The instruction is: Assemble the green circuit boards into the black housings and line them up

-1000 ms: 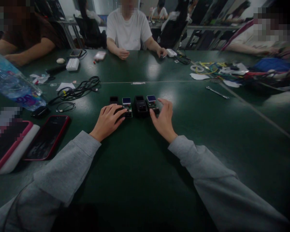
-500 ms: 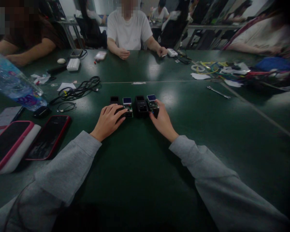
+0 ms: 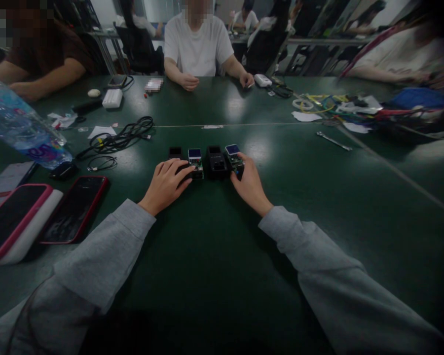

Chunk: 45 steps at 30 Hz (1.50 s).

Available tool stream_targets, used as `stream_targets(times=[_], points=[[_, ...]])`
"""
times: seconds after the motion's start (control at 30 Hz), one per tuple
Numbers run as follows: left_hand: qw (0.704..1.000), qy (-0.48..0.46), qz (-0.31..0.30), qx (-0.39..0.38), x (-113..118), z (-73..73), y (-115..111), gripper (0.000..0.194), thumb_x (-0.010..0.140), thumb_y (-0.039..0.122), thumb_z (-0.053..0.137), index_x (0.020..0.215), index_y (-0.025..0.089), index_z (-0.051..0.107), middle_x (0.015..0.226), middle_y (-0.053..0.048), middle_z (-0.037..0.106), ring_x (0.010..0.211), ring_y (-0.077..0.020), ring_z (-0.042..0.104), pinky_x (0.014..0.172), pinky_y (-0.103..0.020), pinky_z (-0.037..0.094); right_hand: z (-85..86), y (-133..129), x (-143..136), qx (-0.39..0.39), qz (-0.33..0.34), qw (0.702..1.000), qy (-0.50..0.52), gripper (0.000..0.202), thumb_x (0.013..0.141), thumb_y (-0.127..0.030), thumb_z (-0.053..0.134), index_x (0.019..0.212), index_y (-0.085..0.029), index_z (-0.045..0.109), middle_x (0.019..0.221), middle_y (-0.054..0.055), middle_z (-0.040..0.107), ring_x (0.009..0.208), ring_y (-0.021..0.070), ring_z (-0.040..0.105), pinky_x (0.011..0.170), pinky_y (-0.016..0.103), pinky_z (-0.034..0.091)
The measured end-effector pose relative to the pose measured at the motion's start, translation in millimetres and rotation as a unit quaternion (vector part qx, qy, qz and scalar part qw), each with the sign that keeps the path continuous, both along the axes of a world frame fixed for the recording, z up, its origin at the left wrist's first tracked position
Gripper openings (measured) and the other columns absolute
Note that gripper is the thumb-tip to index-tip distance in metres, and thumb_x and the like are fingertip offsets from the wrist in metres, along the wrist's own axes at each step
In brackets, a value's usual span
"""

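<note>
Two black handheld cases and two small screened circuit boards stand in a row on the dark green table. My left hand (image 3: 165,186) lies over the left black case (image 3: 175,151), covering its lower part. Its fingers are extended, with a fingertip touching the left circuit board (image 3: 195,155). The right black case (image 3: 216,161) stands between my hands. At the row's right end, my right hand (image 3: 250,185) is closed around the right circuit board (image 3: 233,150), thumb at the near edge and fingers on the far right side. That board is slightly tilted against the row.
Phones, one in a red case (image 3: 76,209), lie left beside a leaning plastic bottle (image 3: 25,123). Black cables (image 3: 124,135) coil behind them. A wrench (image 3: 333,141) and a heap of wires (image 3: 340,106) are on the right. A person in white (image 3: 198,47) sits opposite.
My right thumb has shifted slightly right, along with the near end of the right circuit board, away from the black case. My left hand has not visibly moved.
</note>
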<state>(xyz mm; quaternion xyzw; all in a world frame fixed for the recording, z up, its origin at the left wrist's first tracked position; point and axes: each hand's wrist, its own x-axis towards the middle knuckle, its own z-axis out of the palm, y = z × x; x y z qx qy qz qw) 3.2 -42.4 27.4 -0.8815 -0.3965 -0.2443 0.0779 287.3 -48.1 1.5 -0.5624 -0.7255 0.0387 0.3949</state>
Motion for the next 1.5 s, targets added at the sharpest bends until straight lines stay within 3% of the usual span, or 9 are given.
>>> stream_targets(times=[1.5], points=[[1.0, 0.009, 0.006, -0.001, -0.1, 0.7, 0.0, 0.038, 0.097, 0.032, 0.053, 0.135, 0.026, 0.053, 0.137, -0.01, 0.056, 0.13, -0.0316, 0.046, 0.104, -0.052, 0.039, 4.1, -1.1, -5.3, -0.024, -0.015, 1.0, -0.011, 0.058, 0.085, -0.018, 0.052, 0.141, -0.009, 0.039, 0.136, 0.021, 0.049, 0.127, 0.0337, 0.049, 0.105, 0.054, 0.046]])
